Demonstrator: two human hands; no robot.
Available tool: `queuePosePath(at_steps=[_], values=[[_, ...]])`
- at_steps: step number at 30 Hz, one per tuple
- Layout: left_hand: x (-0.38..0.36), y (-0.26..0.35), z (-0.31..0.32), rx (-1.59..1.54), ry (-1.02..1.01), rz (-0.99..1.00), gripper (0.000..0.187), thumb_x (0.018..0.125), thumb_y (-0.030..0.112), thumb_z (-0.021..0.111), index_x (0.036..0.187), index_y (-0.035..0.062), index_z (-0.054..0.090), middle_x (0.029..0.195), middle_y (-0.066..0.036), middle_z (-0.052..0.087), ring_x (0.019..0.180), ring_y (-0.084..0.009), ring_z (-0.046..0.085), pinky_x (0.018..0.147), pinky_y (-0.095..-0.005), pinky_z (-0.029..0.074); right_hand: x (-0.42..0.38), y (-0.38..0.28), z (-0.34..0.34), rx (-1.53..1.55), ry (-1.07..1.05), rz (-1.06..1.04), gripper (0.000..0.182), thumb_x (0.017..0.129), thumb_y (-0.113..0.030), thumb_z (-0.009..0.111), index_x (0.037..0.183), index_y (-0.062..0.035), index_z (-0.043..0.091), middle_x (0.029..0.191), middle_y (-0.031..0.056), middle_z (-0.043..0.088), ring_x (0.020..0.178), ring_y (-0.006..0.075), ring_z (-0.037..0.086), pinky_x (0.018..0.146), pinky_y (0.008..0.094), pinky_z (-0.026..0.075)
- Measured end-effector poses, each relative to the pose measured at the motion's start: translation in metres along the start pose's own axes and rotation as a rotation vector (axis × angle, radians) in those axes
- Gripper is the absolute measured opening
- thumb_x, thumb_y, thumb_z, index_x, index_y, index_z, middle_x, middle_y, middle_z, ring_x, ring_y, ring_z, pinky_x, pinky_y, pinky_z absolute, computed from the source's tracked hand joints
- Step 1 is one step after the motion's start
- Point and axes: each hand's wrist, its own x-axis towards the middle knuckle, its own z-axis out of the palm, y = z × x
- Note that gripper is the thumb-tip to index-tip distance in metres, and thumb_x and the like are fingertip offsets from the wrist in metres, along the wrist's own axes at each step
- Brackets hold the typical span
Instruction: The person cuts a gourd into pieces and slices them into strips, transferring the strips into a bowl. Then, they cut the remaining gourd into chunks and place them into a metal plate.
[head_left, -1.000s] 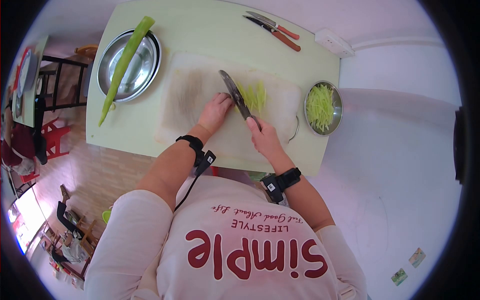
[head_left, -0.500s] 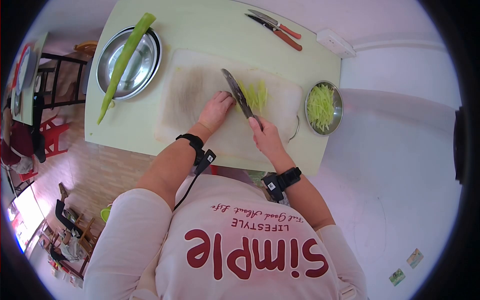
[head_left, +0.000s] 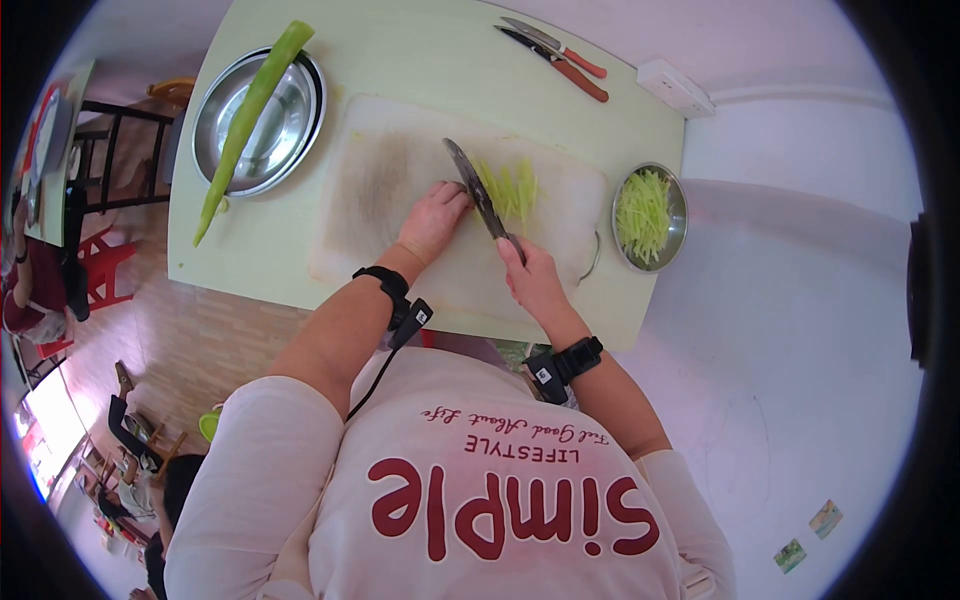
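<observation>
My right hand (head_left: 533, 277) is closed round the handle of a dark-bladed kitchen knife (head_left: 478, 190), whose blade points away from me over the white cutting board (head_left: 365, 240). Just left of the blade, my left hand (head_left: 436, 220) rests on the board with curled fingers. Whatever lies under those fingertips is hidden. Pale green vegetable strips (head_left: 517, 192) lie on the board right of the blade. To the board's right, a steel bowl (head_left: 682, 232) contains more green shreds (head_left: 643, 215).
A long green stem (head_left: 249, 125) lies across stacked steel basins (head_left: 292, 150) at the table's left. Two knives (head_left: 572, 72) lie at the back, near a white socket strip (head_left: 676, 86) by the wall. Other people are in the room to the left.
Both hands and the knife hold almost the same pose. At the lower left, a person's dark-haired head has come into view beside my sleeve.
</observation>
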Motion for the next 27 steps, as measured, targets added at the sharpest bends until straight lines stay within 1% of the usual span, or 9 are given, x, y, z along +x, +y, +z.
queuePosePath(at_steps=[3,8,15,17,18,20,21,23,27], values=[[0.000,0.000,0.001,0.004,0.010,0.004,0.011,0.078,0.005,0.062,0.089,0.0037,0.062,0.095,-0.010,0.059,0.092,-0.0291,0.056,0.079,-0.0370,0.049,-0.002,-0.003,-0.001,0.002,0.016,-0.059,0.044,0.094,-0.040,0.052,0.108,0.0008,0.062,0.073,0.0188,0.060,0.067,0.0259,0.059,0.066,0.0353,0.047],[0.001,0.002,-0.001,0.011,-0.005,0.003,0.014,0.076,0.004,0.062,0.090,0.0032,0.062,0.095,-0.010,0.059,0.092,-0.0292,0.056,0.079,-0.0369,0.050,-0.002,-0.011,-0.005,-0.081,0.000,-0.043,0.043,0.094,-0.040,0.052,0.107,0.0007,0.062,0.077,0.0207,0.062,0.071,0.0319,0.061,0.068,0.0370,0.048],[0.000,0.001,0.001,0.000,0.011,0.001,0.012,0.078,0.004,0.062,0.090,0.0047,0.062,0.095,-0.009,0.059,0.092,-0.0287,0.057,0.079,-0.0370,0.050,0.006,-0.001,-0.004,-0.126,0.027,-0.126,0.045,0.094,-0.041,0.051,0.106,0.0007,0.061,0.077,0.0216,0.061,0.072,0.0348,0.060,0.069,0.0380,0.048],[0.001,0.001,0.000,-0.005,0.019,0.007,0.011,0.078,0.005,0.062,0.090,0.0050,0.062,0.095,-0.009,0.060,0.092,-0.0286,0.057,0.079,-0.0371,0.050,0.009,0.006,-0.001,-0.030,0.024,-0.091,0.044,0.094,-0.041,0.052,0.103,0.0011,0.061,0.071,0.0169,0.060,0.066,0.0289,0.059,0.063,0.0363,0.047],[0.000,0.000,0.000,-0.002,0.015,0.010,0.011,0.078,0.005,0.062,0.089,0.0050,0.062,0.095,-0.009,0.060,0.092,-0.0287,0.057,0.079,-0.0372,0.050,0.007,0.002,-0.003,-0.028,0.024,-0.093,0.044,0.094,-0.041,0.052,0.103,0.0011,0.061,0.071,0.0169,0.060,0.066,0.0289,0.059,0.063,0.0363,0.047],[0.000,-0.001,0.000,0.005,0.013,0.018,0.010,0.079,0.005,0.062,0.089,0.0049,0.062,0.095,-0.009,0.060,0.092,-0.0288,0.057,0.079,-0.0373,0.050,0.004,-0.009,-0.008,0.322,-0.096,0.254,0.044,0.094,-0.041,0.052,0.098,0.0016,0.062,0.062,0.0090,0.054,0.057,0.0184,0.055,0.055,0.0328,0.044],[0.000,-0.002,0.000,0.003,-0.003,0.015,0.013,0.078,0.005,0.061,0.090,0.0050,0.061,0.096,-0.009,0.059,0.093,-0.0283,0.056,0.080,-0.0363,0.049,0.003,-0.010,-0.006,0.323,-0.096,0.251,0.044,0.094,-0.041,0.052,0.098,0.0016,0.062,0.062,0.0090,0.054,0.057,0.0184,0.055,0.055,0.0328,0.044],[-0.001,-0.002,0.001,0.000,-0.020,0.010,0.015,0.076,0.005,0.059,0.091,0.0050,0.060,0.097,-0.008,0.057,0.095,-0.0277,0.055,0.082,-0.0353,0.049,0.001,-0.006,-0.001,0.217,-0.008,0.048,0.045,0.095,-0.042,0.053,0.094,0.0020,0.061,0.058,0.0034,0.047,0.052,0.0107,0.048,0.050,0.0300,0.040],[-0.001,-0.001,0.002,-0.016,0.008,-0.007,0.010,0.079,0.004,0.062,0.089,0.0039,0.061,0.095,-0.010,0.060,0.092,-0.0294,0.057,0.079,-0.0373,0.049,0.000,0.000,0.005,0.172,0.026,-0.064,0.045,0.095,-0.042,0.052,0.094,0.0019,0.062,0.058,0.0040,0.047,0.052,0.0116,0.047,0.051,0.0302,0.040]])
